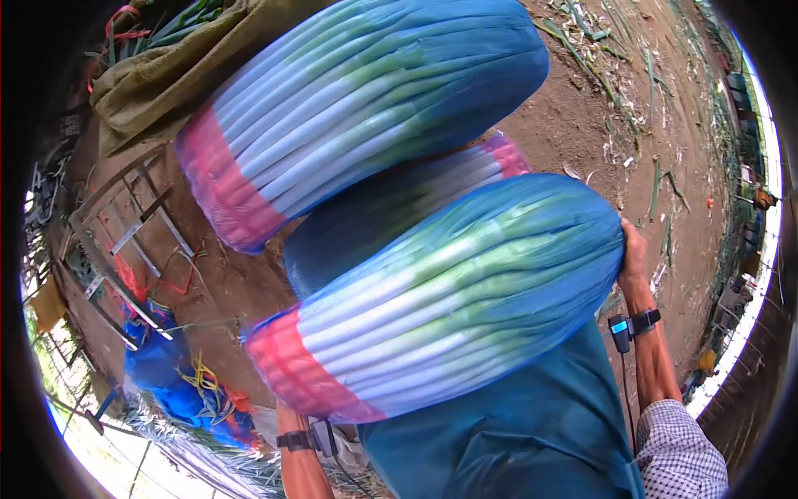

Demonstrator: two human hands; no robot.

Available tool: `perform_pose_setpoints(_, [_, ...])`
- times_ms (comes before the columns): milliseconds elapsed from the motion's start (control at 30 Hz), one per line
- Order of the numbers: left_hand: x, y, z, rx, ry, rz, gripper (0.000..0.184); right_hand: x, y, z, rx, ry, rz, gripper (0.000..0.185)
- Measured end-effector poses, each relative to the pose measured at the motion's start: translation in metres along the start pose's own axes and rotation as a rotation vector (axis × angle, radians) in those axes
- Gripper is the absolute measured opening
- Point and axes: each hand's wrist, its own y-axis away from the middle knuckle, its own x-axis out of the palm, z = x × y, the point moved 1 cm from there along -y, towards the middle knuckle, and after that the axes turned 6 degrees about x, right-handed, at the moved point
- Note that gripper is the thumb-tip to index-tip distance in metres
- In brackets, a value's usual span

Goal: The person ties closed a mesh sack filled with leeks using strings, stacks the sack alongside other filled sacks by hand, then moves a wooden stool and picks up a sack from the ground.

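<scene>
The wrapped bundle [465,308] lies between the right hand [633,249], holding its leafy end, and the left hand [289,417], at its red end with grip hidden, apparently mid-handling, so moving it calls for even support from both sides.

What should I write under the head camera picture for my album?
Two hands hold a wrapped bundle of leeks beside two more wrapped bundles.

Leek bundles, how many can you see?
3. The near bundle, by the right hand; the far bundle, at the top; the middle bundle, partly hidden between them. More may be hidden.
</scene>
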Motion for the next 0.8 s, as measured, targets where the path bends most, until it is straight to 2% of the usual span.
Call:
perform_pose_setpoints(100, [0.011, -0.026, -0.019, 0.07, -0.007, 0.051, 0.04, 0.039, 0.014, 0.038, -0.022, -0.079, -0.009, 0.035])
perform_pose_setpoints(200, [0.02, -0.054, -0.029, 0.101, -0.005, 0.06, 0.04, 0.063, 0.004, 0.039, -0.043, 0.053, -0.014, 0.039])
perform_pose_setpoints(300, [0.031, -0.075, -0.041, 0.039, -0.034, -0.059, 0.042, 0.074, -0.011, 0.032, -0.04, 0.039, -0.022, 0.04])
perform_pose_setpoints(500, [0.063, -0.081, -0.061, 0.086, 0.047, -0.003, 0.046, 0.079, -0.01, 0.035, -0.118, 0.068, -0.05, 0.044])
perform_pose_setpoints(567, [0.06, -0.076, -0.092, 0.296, -0.299, -0.226, 0.049, 0.07, -0.013, 0.028, -0.224, 0.254, -0.148, 0.046])
perform_pose_setpoints(600, [0.076, -0.056, -0.095, 0.551, -0.554, -0.399, 0.052, 0.068, -0.018, 0.023, -0.271, 0.349, -0.188, 0.047])
perform_pose_setpoints(633, [0.121, -0.022, -0.116, 0.751, -0.839, -0.659, 0.055, 0.067, -0.021, 0.018, -0.252, 0.328, -0.171, 0.047])
perform_pose_setpoints(733, [0.331, 0.089, -0.121, 1.0, -1.177, -0.228, 0.059, 0.068, -0.006, 0.022, -0.25, 0.331, -0.15, 0.045])
perform_pose_setpoints(767, [0.388, 0.099, -0.104, 1.078, -1.175, -0.125, 0.056, 0.071, 0.001, 0.031, -0.19, 0.353, -0.193, 0.043])
perform_pose_setpoints(800, [0.439, 0.102, -0.079, 1.105, -1.17, -0.124, 0.057, 0.063, -0.008, 0.018, -0.256, 0.357, -0.17, 0.042])
